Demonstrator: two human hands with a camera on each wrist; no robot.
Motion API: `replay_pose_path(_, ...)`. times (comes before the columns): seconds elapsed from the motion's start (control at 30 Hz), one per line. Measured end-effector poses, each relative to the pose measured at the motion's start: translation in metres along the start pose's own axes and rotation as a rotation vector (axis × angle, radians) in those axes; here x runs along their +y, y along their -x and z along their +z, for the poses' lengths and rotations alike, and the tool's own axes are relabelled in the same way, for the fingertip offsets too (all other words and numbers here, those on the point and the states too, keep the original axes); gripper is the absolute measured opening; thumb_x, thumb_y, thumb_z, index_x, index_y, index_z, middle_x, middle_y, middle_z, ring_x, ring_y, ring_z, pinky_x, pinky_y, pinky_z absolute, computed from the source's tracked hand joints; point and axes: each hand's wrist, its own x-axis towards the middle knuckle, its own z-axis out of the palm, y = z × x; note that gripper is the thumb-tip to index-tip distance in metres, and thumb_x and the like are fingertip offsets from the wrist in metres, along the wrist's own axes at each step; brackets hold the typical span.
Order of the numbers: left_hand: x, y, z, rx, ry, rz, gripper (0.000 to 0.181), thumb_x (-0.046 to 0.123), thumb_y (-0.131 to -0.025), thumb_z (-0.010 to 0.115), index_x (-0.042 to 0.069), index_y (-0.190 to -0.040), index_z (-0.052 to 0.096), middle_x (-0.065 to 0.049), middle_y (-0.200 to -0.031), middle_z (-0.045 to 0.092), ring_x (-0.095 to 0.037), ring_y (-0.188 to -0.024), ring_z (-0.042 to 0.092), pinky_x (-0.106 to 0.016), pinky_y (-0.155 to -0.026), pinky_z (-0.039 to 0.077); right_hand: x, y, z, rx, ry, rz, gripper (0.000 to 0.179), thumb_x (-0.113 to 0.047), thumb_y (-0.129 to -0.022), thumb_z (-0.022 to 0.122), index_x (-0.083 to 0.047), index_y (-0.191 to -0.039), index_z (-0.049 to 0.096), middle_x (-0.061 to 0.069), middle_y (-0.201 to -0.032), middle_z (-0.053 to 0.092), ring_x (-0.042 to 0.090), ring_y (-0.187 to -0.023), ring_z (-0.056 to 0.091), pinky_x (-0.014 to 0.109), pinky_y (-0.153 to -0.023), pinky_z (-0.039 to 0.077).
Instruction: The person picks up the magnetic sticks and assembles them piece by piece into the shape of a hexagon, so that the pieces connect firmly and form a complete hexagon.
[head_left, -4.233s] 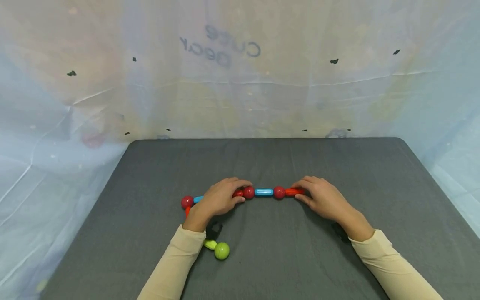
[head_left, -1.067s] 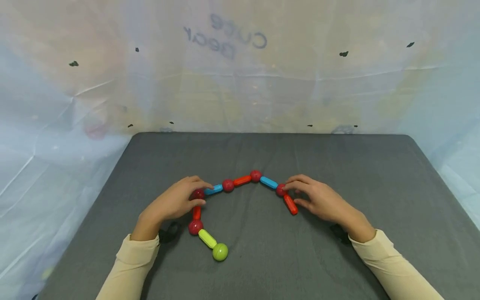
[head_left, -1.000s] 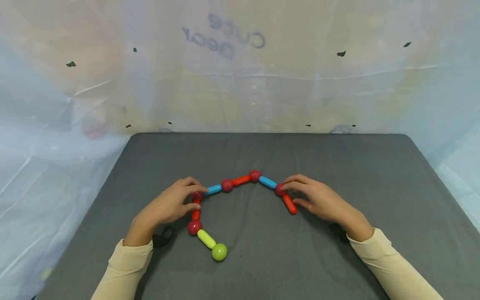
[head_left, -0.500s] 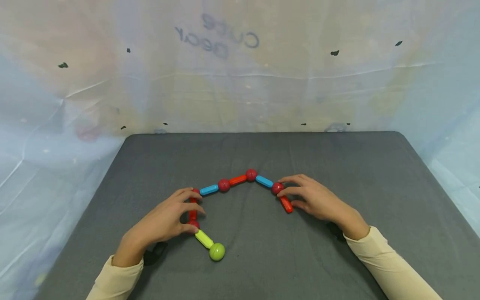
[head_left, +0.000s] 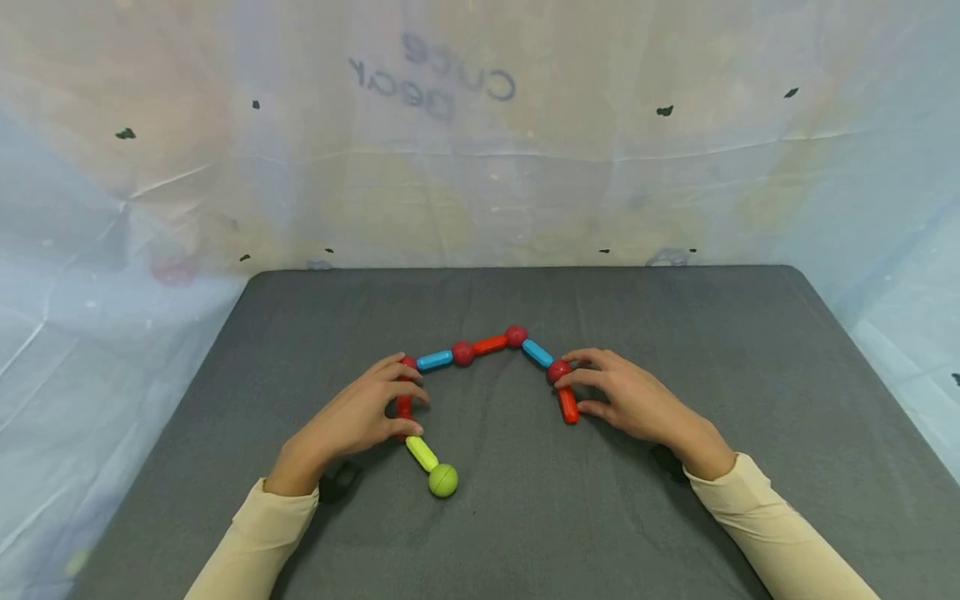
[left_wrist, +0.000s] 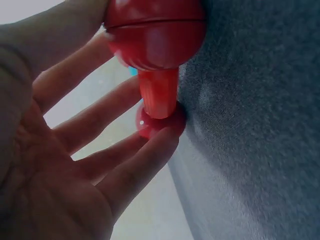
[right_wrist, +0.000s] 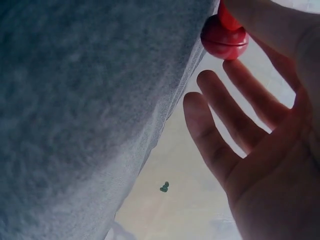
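Note:
On the grey table lies an arched toy chain of red balls joined by red, blue and yellow-green rods, like a magnetic building set. My left hand (head_left: 358, 414) holds the chain's left side, thumb at the lower red ball (left_wrist: 157, 40) and fingertips at the upper red ball (left_wrist: 159, 122), a red rod (left_wrist: 161, 92) between them. A yellow-green rod (head_left: 422, 453) and green ball (head_left: 443, 480) trail from it toward the front. My right hand (head_left: 626, 393) pinches the right end, fingers at a red ball (head_left: 558, 372) and thumb by the last red rod (head_left: 568, 406).
Between the hands the chain runs through a blue rod (head_left: 435, 360), a red ball (head_left: 463, 353), a red rod (head_left: 491, 344), a red ball (head_left: 516, 335) and a blue rod (head_left: 537, 352). A pale printed curtain (head_left: 480, 192) hangs behind the grey table (head_left: 525, 533).
My left hand went from the chain's middle to its left side, then pushed that side away and rightward. The straightened chain bent into a tighter arch; the right hand shifted slightly left, turning the end rod.

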Motion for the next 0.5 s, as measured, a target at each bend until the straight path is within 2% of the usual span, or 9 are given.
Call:
replay_pose_path(0.13, -0.002, -0.004, -0.001, 0.001, -0.005, 0.024, 0.034, 0.034, -0.077, 0.08, 0.02, -0.107, 0.073, -0.005, -0.131, 0.056, -0.037, -0.141, 0.029, -0.056, -0.107, 0.032, 0.002, 0.0, 0.001, 0.013, 0.002, 0.021, 0.039, -0.019, -0.08, 0.078, -0.027, -0.117, 0.068, 0.003, -0.136, 0.051, 0.023, -0.121, 0.051, 0.045, -0.092, 0.047)
replay_pose_path(0.27, 0.003, 0.002, -0.006, -0.004, -0.014, 0.07, 0.038, 0.037, -0.072, 0.082, 0.023, -0.106, 0.073, -0.001, -0.133, 0.055, -0.032, -0.136, 0.036, -0.061, -0.102, 0.032, 0.002, -0.001, 0.001, 0.004, 0.007, 0.013, 0.039, -0.018, -0.081, 0.078, -0.027, -0.117, 0.068, 0.002, -0.137, 0.05, 0.022, -0.121, 0.05, 0.043, -0.093, 0.047)
replay_pose_path(0.37, 0.013, 0.009, -0.007, -0.057, -0.043, 0.136, 0.042, 0.037, -0.067, 0.084, 0.026, -0.106, 0.073, 0.007, -0.127, 0.06, -0.023, -0.129, 0.046, -0.062, -0.101, 0.027, 0.003, -0.002, 0.0, 0.0, 0.01, -0.019, 0.039, -0.016, -0.08, 0.079, -0.025, -0.116, 0.069, 0.001, -0.137, 0.051, 0.021, -0.121, 0.05, 0.042, -0.094, 0.046)
replay_pose_path(0.5, 0.025, 0.011, -0.001, -0.137, -0.105, 0.213, 0.042, 0.03, -0.066, 0.086, 0.027, -0.105, 0.071, 0.013, -0.112, 0.065, -0.012, -0.115, 0.057, -0.064, -0.103, 0.018, 0.004, -0.004, -0.002, -0.003, 0.012, -0.052, 0.038, -0.011, -0.078, 0.079, -0.026, -0.112, 0.071, -0.001, -0.136, 0.053, 0.019, -0.121, 0.049, 0.042, -0.097, 0.045)
